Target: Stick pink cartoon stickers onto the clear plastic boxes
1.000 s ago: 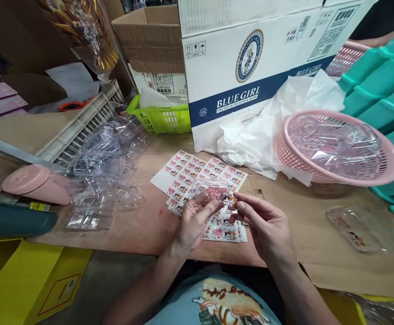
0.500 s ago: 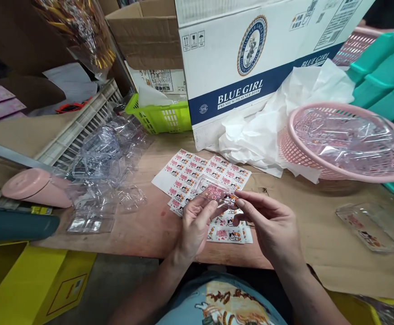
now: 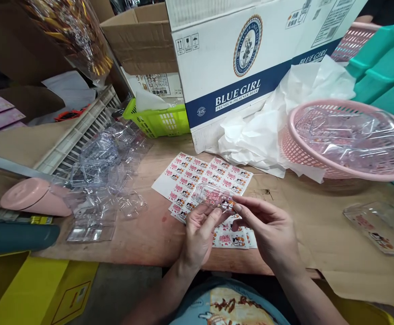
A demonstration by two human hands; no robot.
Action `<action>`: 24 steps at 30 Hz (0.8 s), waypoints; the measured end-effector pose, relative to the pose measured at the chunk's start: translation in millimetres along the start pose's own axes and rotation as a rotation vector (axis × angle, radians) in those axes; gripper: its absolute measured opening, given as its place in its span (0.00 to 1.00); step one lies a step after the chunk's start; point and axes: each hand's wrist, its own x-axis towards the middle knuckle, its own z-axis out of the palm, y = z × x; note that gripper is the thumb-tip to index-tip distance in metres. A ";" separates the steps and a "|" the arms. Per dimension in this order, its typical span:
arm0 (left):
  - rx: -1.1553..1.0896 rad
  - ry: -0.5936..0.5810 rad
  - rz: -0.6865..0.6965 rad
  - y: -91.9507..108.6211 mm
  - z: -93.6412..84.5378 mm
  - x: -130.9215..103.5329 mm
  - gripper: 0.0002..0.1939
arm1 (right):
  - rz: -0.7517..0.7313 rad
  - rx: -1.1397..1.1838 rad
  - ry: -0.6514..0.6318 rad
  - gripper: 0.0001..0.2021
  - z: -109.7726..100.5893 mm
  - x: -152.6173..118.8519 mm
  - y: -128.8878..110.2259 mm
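Observation:
A small clear plastic case (image 3: 199, 193) is held tilted over the table between both hands. A cat sticker (image 3: 213, 198) with pink lettering shows on it. My left hand (image 3: 199, 232) grips the near-left side, thumb on top and fingers beneath. At the right end, the thumb and index finger of my right hand (image 3: 269, 223) close on the case's edge by the sticker's cats; the exact contact is partly hidden. Beneath the hands lie several overlapping sheets of matching stickers (image 3: 178, 180). Another clear case with a cat sticker (image 3: 375, 232) lies farther right.
Clear plastic cases (image 3: 98, 174) are piled at left beside a pink bottle (image 3: 34, 196). A pink basket (image 3: 295, 140) of clear cases stands at right, near crumpled white paper (image 3: 251, 140). A large beer carton (image 3: 224, 58) and a green basket (image 3: 163, 122) stand behind.
The case has tilted slightly, so its sticker shows more plainly. Both hands keep almost the same grip. The whole view has shifted a little.

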 end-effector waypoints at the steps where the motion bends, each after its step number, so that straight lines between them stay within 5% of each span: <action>1: 0.000 -0.004 0.001 0.2 -0.2 0.1 0.11 | 0.000 -0.002 0.002 0.12 0.1 0.1 0.4; 24: 0.021 0.044 -0.002 -0.5 -3.8 -1.0 0.08 | -0.045 -0.095 0.015 0.11 7.8 1.0 -3.6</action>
